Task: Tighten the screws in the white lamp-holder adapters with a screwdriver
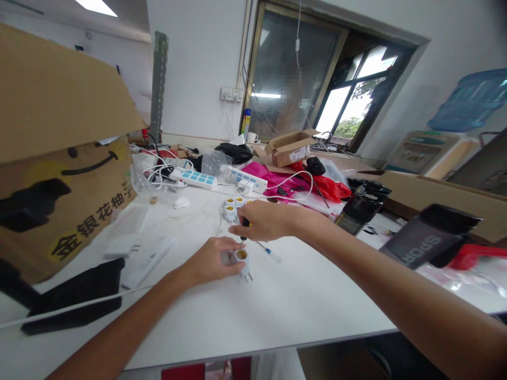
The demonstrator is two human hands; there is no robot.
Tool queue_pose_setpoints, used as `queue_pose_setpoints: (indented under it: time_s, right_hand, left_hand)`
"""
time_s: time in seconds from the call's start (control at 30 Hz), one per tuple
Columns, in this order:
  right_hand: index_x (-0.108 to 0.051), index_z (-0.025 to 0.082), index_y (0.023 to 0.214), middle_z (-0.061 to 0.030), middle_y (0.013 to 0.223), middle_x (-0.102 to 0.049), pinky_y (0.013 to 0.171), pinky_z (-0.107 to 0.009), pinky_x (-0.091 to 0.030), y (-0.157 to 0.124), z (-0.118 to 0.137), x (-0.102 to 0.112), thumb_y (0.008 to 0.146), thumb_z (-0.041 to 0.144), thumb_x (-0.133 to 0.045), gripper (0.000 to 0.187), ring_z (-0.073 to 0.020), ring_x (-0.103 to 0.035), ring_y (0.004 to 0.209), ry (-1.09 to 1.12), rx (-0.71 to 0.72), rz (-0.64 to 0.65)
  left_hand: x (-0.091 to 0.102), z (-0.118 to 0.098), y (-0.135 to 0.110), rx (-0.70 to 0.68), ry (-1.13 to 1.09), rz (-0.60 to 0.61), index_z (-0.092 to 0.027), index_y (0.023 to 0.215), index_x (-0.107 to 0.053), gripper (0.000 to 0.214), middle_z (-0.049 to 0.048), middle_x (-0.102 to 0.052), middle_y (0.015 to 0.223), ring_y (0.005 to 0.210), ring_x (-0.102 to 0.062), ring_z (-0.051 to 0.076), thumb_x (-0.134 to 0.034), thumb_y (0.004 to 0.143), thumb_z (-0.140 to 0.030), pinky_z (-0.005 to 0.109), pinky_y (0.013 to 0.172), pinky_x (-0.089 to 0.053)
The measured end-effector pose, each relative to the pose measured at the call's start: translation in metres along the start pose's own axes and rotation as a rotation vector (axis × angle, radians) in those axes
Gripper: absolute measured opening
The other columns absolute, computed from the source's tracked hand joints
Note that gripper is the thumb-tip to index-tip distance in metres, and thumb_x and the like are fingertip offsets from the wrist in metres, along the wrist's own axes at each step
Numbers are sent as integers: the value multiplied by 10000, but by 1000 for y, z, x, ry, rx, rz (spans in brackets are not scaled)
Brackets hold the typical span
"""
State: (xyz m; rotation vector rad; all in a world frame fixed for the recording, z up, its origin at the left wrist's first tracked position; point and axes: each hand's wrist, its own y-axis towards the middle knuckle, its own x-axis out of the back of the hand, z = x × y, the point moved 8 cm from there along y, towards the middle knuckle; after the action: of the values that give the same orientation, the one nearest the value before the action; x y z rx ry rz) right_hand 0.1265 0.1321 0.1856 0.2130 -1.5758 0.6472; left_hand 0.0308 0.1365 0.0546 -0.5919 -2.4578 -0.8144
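Left hand curls around a white lamp socket adapter, fingers pressed to its side, on the bench. Its brass-lined mouth faces up toward the camera, and its plug pins show at the near end. Right hand is above it, pinching the dark handle of a small screwdriver between thumb and curled fingers. The shaft points down, with the tip at the adapter's mouth; exact contact inside cannot be told.

Just beside the right hand, a slim pen-like screwdriver lies on the bench. Three more white socket adapters sit clustered behind the hands. To the left are white flat packets and a black tray crossed by a white cable. A cardboard box printed with a smile logo and Chinese characters stands at far left.

Farther back lie two white power strips with blue switches, tangled white cords, a clear plastic bag, a black bag, pink and red bags, and an open cardboard box. At right is a dark pouch marked "SPOR". A window is on the far wall.
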Motion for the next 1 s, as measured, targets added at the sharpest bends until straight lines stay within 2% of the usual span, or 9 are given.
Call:
queue_pose_setpoints:
  time_s: [0.13,0.37,0.53,0.67,0.77,0.83,0.93,0.97,1.0]
  right_hand:
    - [-801,117,1087,-209,1080,-820,685,-327,-447,0,9,1,1108,411,-534,397,-300,-770,973,-137,51,-32]
    - [-815,128,1036,-148,1026,-813,655,-308,-418,-7,21,1,1056,263,-606,249,-230,-728,854,-129,99,62]
    - [-826,156,1115,-139,1068,-794,672,-300,-419,-12,31,1,1027,195,-657,195,-248,-721,958,-131,129,87]
    - [-835,205,1105,-115,1092,-799,670,-290,-408,-12,38,4,962,122,-698,215,-251,-712,1022,-123,158,83]
    - [-823,220,1101,-96,1068,-802,642,-287,-404,-13,34,2,946,128,-684,227,-224,-704,915,-86,138,109]
    - [-806,224,1124,-84,1066,-802,630,-283,-403,-16,27,0,928,123,-684,252,-206,-693,853,-51,121,106]
    - [-787,229,1127,-72,1055,-800,648,-279,-414,-25,6,2,924,134,-674,251,-195,-682,827,23,98,16]
    - [-785,226,1118,-71,1045,-800,666,-281,-425,-29,-3,3,933,148,-669,232,-195,-680,830,56,95,-26]
    - [-786,221,1105,-71,1031,-799,683,-285,-435,-34,-13,5,936,164,-675,210,-199,-680,840,91,94,-73]
  left_hand:
    - [-4,-4,0,-24,31,39,-174,1268,-868,434,145,-890,1182,1071,-842,314,-821,870,-340,443,1026,-643]
    - [-2,-5,-1,12,5,88,-200,1231,-880,380,115,-895,1183,1028,-846,301,-827,877,-326,423,989,-649]
    - [-5,-8,-3,43,-35,145,-192,1159,-891,295,113,-884,1232,1097,-837,314,-811,899,-306,435,1043,-626]
    - [-5,-7,0,36,0,149,-204,1192,-879,304,102,-890,1200,1088,-838,311,-802,912,-294,433,1043,-635]
    - [-1,-10,-3,16,68,140,-221,1244,-859,331,120,-866,1279,1179,-808,333,-799,940,-336,471,1109,-611]
    - [3,-18,-21,-1,147,80,-257,1324,-827,415,130,-827,1368,1283,-752,363,-829,928,-380,522,1175,-573]
    - [10,-32,-81,46,238,-146,-408,1486,-725,474,92,-826,1339,1288,-728,360,-714,1016,-343,595,1166,-571]
    - [4,-38,-107,45,239,-158,-492,1484,-712,494,72,-829,1317,1262,-734,358,-678,1028,-305,608,1118,-596]
    - [-11,-43,-132,54,238,-80,-601,1475,-677,549,34,-817,1340,1258,-724,354,-680,1021,-292,609,1051,-623]
